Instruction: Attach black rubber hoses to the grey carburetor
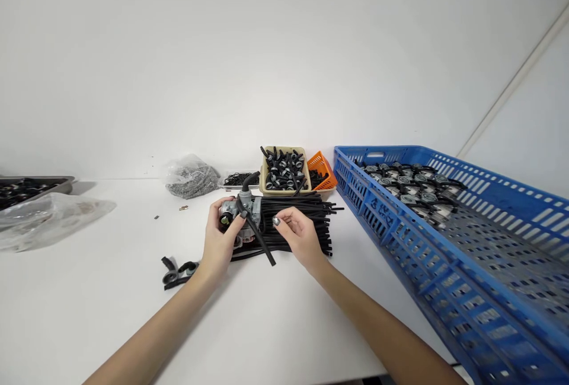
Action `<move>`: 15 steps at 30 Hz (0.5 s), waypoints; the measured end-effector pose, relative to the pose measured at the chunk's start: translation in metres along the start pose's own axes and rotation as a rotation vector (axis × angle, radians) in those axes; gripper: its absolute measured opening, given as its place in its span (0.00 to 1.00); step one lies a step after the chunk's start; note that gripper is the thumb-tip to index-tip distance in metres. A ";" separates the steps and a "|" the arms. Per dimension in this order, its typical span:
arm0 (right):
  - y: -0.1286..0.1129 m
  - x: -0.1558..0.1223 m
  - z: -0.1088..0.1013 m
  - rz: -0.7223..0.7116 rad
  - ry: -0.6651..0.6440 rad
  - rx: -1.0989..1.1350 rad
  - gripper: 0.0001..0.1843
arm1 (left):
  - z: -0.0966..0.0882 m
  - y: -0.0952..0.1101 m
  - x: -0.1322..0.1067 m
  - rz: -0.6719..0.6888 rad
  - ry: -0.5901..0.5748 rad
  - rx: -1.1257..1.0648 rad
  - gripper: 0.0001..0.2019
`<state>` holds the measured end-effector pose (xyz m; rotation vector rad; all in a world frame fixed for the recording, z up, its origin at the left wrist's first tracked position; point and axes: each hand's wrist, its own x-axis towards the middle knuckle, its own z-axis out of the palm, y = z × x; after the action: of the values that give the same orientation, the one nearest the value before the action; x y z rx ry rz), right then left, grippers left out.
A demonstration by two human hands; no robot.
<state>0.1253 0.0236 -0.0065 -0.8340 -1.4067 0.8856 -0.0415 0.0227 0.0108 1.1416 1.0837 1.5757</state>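
Observation:
My left hand (pixel 221 241) grips a grey metal carburetor (pixel 249 212), its thumb lying across the front. A black elbow hose curves off the carburetor's top, and a straight black rubber hose (pixel 262 241) slants down to the right from it. Just right of the carburetor is my right hand (pixel 300 236), apart from it, with thumb and fingertips pinched together. Whatever may be between those fingertips is too small to make out. Behind both hands lies a bundle of cut black hoses (pixel 306 213), partly hidden by the right hand.
A large blue crate (pixel 400 236) with several carburetors (pixel 409 186) stands right. At the back are a beige basket (pixel 284 193) of hose parts, an orange basket (pixel 329 180), a white tray (pixel 226 174) and a plastic bag (pixel 191 177). Loose hose pieces (pixel 175 275) lie left.

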 end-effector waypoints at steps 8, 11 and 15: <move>0.001 -0.006 0.009 -0.030 -0.130 -0.215 0.03 | -0.001 -0.001 0.001 0.149 0.090 0.167 0.22; 0.003 -0.004 0.007 -0.046 -0.099 -0.223 0.03 | -0.001 -0.001 0.000 0.230 0.093 0.233 0.20; 0.003 -0.004 0.006 -0.087 -0.063 -0.155 0.05 | -0.001 -0.003 -0.001 0.190 0.081 0.189 0.21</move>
<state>0.1198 0.0212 -0.0113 -0.8599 -1.5706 0.7487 -0.0415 0.0223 0.0080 1.3500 1.2280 1.7057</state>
